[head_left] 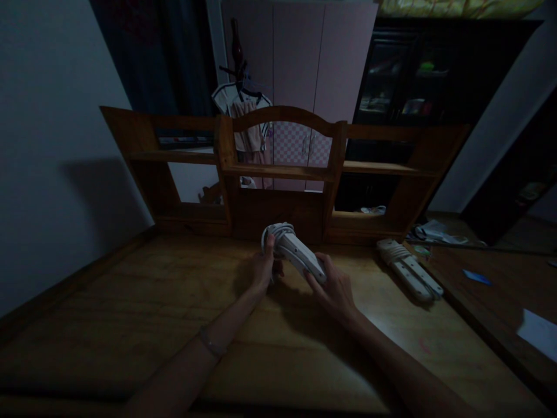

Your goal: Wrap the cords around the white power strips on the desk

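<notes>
- Over the middle of the desk [152, 302], lifted just clear of the wood, sits a white power strip [300, 252], tilted with its far end up toward the hutch [278, 174].
- Left hand [264, 268] is closed on the far end, thumb pressing the wound white cord [276, 231] against the body; a bracelet [210, 343] shows on that wrist.
- Right hand [333, 288] grips the near end, fingers curled round it from below.
- Risk, as I read it: that thumb seems to be what pins the coil, so a slack grip could let the loops spring loose and tangle.
- Light is very poor, so a loop snagging on a socket edge could easily go unnoticed.
- A second power strip [409, 268] lies flat to the right, well apart, its cord wrapped at the far end.
- Underneath it all is warm, bare, glossy wood, with papers [539, 334] out on the darker surface at far right.
- Beyond the hutch stand a pink wardrobe [300, 58], a coat stand [239, 64] hung with clothes, and a dark glass-fronted cabinet [404, 75].
</notes>
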Demonstrator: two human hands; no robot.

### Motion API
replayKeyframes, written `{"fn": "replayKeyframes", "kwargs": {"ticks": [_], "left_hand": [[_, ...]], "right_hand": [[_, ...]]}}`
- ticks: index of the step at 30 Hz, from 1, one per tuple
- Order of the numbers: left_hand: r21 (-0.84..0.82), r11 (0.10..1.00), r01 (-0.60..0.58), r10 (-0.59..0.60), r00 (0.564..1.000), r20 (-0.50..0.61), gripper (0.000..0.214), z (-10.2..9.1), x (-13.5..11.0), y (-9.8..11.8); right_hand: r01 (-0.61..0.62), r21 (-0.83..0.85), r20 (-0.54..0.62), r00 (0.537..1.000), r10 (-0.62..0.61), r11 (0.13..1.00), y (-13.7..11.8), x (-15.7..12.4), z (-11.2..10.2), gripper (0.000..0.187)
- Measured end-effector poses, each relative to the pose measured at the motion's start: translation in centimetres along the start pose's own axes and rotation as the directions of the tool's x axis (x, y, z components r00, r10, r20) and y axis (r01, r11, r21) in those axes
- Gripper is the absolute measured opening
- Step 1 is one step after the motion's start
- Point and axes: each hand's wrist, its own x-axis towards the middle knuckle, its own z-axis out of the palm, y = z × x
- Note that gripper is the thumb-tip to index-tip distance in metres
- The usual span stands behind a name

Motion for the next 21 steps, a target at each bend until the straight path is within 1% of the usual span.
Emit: {"fn": "replayKeyframes", "kwargs": {"ticks": [2,3,5,6,8,9,10,11,13,15,16,17,18,19,20,21], "left_hand": [[0.055,0.996,-0.070,0.072,0.997,-0.035,0.054,-0.4,0.4,0.2],[0.077,0.992,-0.105,0.108,0.994,-0.034,0.053,-0.6,0.7,0.2],[0.036,0.988,-0.151,0.151,0.988,-0.017,0.052,-1.1,1.4,0.4],[-0.004,0.989,-0.147,0.147,0.989,-0.018,0.052,-1.3,1.8,0.4],[-0.119,0.989,-0.082,0.080,0.996,-0.024,0.053,-1.6,2.6,0.5],[-0.174,0.984,-0.047,0.044,0.999,-0.022,0.054,-1.7,3.0,0.6],[-0.217,0.976,-0.019,0.016,1.000,-0.014,0.055,-1.7,3.3,0.6],[-0.244,0.970,0.000,0.000,1.000,-0.001,0.054,-1.7,3.6,0.6],[-0.260,0.966,0.005,0.002,1.000,0.027,0.048,-1.6,3.8,0.4],[-0.255,0.967,-0.002,0.017,0.998,0.057,0.040,-1.5,3.8,0.2],[-0.251,0.968,-0.010,0.028,0.997,0.071,0.037,-1.4,3.7,0.1],[-0.244,0.970,-0.019,0.040,0.996,0.084,0.034,-1.3,3.6,-0.1],[-0.236,0.971,-0.028,0.052,0.994,0.095,0.033,-1.2,3.5,-0.2],[-0.226,0.973,-0.038,0.063,0.993,0.104,0.033,-1.1,3.4,-0.3],[-0.217,0.975,-0.047,0.072,0.991,0.110,0.033,-1.1,3.4,-0.4],[-0.209,0.976,-0.054,0.079,0.990,0.114,0.033,-1.1,3.4,-0.5]], "right_hand": [[0.006,-0.008,-0.026,1.000,-0.007,1.000,0.1,0.1,-0.2,0.037],[-0.004,-0.001,-0.038,0.999,0.004,1.000,0.1,0.1,-0.3,0.037],[-0.059,0.051,-0.064,0.996,0.062,0.997,0.2,0.3,-0.5,0.036],[-0.101,0.101,-0.074,0.991,0.109,0.990,0.3,0.5,-0.6,0.036],[-0.203,0.258,-0.075,0.970,0.229,0.945,0.8,0.9,-0.7,0.035],[-0.262,0.357,-0.060,0.951,0.302,0.897,1.2,1.1,-0.6,0.035],[-0.326,0.454,-0.029,0.925,0.379,0.830,1.6,1.3,-0.6,0.035],[-0.389,0.540,0.017,0.892,0.452,0.746,2.1,1.5,-0.5,0.036],[-0.499,0.668,0.124,0.806,0.578,0.552,3.2,1.8,-0.3,0.037],[-0.562,0.747,0.237,0.724,0.648,0.354,4.1,1.9,0.0,0.039],[-0.572,0.777,0.291,0.697,0.656,0.263,4.4,2.0,0.2,0.039],[-0.575,0.798,0.341,0.679,0.650,0.181,4.7,2.0,0.3,0.039],[-0.575,0.810,0.382,0.669,0.638,0.118,4.8,2.0,0.4,0.039],[-0.574,0.815,0.410,0.665,0.624,0.077,4.9,2.0,0.5,0.039],[-0.573,0.817,0.422,0.664,0.617,0.057,4.9,2.0,0.6,0.038],[-0.573,0.817,0.423,0.665,0.616,0.058,4.8,2.0,0.7,0.038]]}}
